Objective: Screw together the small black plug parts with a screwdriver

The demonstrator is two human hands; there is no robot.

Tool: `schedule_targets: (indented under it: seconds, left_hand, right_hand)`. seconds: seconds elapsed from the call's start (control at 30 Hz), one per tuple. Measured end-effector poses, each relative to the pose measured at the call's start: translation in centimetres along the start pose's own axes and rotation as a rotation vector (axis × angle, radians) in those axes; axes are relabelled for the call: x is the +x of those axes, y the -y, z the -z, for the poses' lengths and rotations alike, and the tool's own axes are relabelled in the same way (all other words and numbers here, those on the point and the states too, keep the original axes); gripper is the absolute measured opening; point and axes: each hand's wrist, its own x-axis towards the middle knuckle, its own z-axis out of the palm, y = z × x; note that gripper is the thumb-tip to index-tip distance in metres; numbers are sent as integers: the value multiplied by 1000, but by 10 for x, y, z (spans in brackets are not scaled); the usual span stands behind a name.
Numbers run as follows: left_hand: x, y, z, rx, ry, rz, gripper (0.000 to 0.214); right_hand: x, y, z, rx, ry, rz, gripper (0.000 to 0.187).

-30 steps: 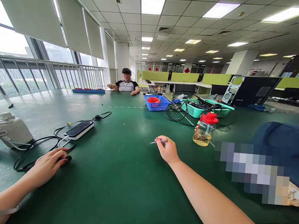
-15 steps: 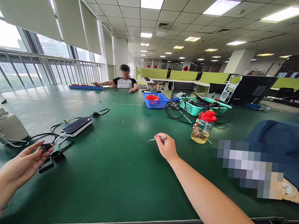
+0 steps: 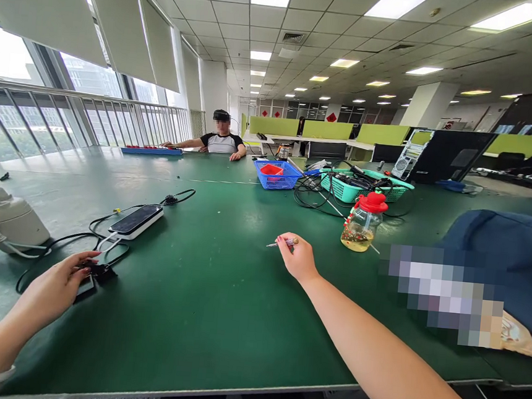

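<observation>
My left hand (image 3: 56, 280) is palm down at the left of the green table, fingers curled over a small black object (image 3: 87, 264) that they mostly hide. Right beside it lie other small black pieces (image 3: 106, 274), whose kind I cannot make out. Just beyond, a power bank (image 3: 137, 222) with a dark top and white sides has a white cable plugged into its near end. My right hand (image 3: 299, 258) rests mid-table, pinching a slim pen (image 3: 272, 245) whose pointed silvery end faces left.
A beige bottle (image 3: 7, 223) stands at the left. To the right are a red-lidded glass jar (image 3: 361, 226) and a dark blue bag (image 3: 513, 246). Farther back sit a blue basket (image 3: 277, 180) and a teal basket (image 3: 341, 189) with cables. Another person (image 3: 223, 143) sits at the far end.
My left hand has turned from palm up to palm down, bringing the small black object down beside the black pieces. My right hand has kept its place with the pen.
</observation>
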Motion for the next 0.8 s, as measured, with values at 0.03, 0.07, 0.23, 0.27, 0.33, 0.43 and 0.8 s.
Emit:
schedule_targets:
  seconds: [0.03,0.07,0.23,0.27,0.33,0.43,0.8]
  left_hand:
    - [2,2,0,88,-13,-71,40]
    - [4,4,-1,153,-20,-131,41]
    - [16,16,-3,235,63,-295,39]
    - [17,18,-4,224,82,-314,38]
    - [20,22,-5,204,109,-347,37]
    - [21,27,-6,184,141,-381,38]
    - [22,24,4,199,315,-339,51]
  right_hand:
    - [0,0,0,-4,0,0,34]
    - [0,0,-1,-5,3,-2,34]
    - [0,0,-1,10,5,-6,33]
    - [0,0,-1,12,4,-2,32]
    - [0,0,0,12,5,-3,32]
    - [1,0,0,9,9,-15,32]
    - [1,-1,0,15,13,0,31]
